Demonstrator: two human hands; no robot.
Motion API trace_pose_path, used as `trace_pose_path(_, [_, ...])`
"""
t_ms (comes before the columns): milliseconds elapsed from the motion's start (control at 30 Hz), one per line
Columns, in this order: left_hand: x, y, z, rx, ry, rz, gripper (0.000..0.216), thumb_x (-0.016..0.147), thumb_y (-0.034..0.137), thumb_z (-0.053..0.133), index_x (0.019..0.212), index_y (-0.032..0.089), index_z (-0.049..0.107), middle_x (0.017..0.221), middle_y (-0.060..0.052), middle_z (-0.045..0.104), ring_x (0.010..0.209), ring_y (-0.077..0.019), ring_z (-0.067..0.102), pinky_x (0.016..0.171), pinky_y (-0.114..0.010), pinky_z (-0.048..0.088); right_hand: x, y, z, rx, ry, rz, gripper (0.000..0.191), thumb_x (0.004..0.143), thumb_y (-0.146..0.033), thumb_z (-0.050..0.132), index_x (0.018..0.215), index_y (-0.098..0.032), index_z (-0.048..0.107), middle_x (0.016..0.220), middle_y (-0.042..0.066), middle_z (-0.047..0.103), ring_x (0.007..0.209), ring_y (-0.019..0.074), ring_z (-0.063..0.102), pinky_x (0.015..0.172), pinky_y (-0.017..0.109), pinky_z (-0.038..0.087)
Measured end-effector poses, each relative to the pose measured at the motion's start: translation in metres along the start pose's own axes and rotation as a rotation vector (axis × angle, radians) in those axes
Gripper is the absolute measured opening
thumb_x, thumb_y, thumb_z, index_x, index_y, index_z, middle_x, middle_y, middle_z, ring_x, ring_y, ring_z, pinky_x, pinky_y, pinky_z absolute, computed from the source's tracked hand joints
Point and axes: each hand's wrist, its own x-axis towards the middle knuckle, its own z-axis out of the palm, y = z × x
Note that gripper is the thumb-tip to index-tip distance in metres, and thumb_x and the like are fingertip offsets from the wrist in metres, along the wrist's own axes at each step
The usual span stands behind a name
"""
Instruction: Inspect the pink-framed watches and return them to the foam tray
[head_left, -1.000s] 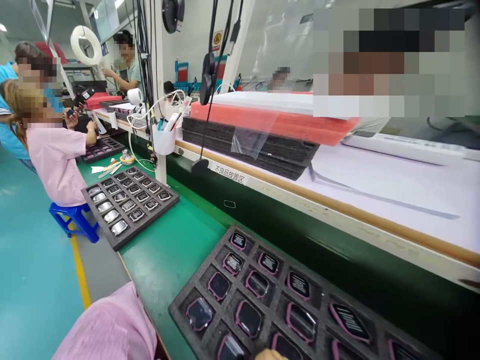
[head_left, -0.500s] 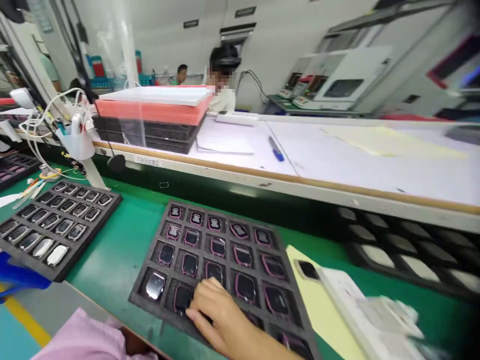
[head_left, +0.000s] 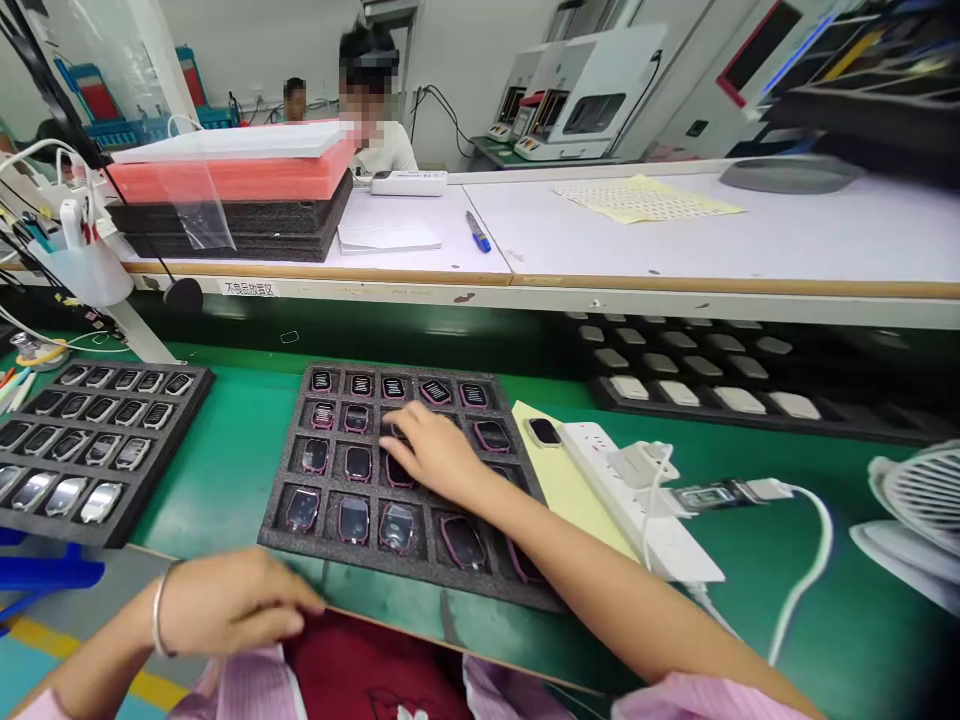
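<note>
The right grip (head_left: 431,450) lies released, flat on the tray (head_left: 337,556). The watches (head_left: 352,518) beside it face up, their long sides pointing away. The left grip (head_left: 225,600) curls loosely, empty.

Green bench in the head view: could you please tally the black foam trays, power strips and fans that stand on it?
Black foam trays: 3
Power strips: 1
Fans: 1
Total: 5
</note>
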Motion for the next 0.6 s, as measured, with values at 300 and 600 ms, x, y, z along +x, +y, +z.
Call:
trace_pose_path(300, [0.161, 0.011, -0.061, 0.64, 0.535, -0.471, 0.039, 0.098, 0.03, 0.054, 0.113, -0.003, 0.067, 0.124, -0.025, 0.058, 0.123, -0.0367, 0.052, 0.1, -0.044, 0.044, 0.018, 0.003, 0.002, -0.292, -0.088, 0.22, 0.028, 0.11, -0.03, 0.057, 0.113, -0.004, 0.065, 0.109, 0.022, 0.063, 0.095, 0.0335, 0.069, 0.079, 0.038, 0.049])
trace_pose_path(600, [0.173, -0.01, -0.058, 0.57, 0.474, -0.484, 0.055, 0.085, 0.047, 0.068, 0.116, 0.002, 0.069, 0.122, -0.025, 0.062, 0.116, -0.0348, 0.057, 0.095, -0.042, 0.052, 0.023, 0.036, 0.044, -0.112, 0.009, 0.113, 0.019, 0.103, -0.026, 0.058, 0.1, -0.011, 0.07, 0.1, 0.018, 0.064, 0.097, 0.038, 0.069, 0.071, 0.045, 0.053])
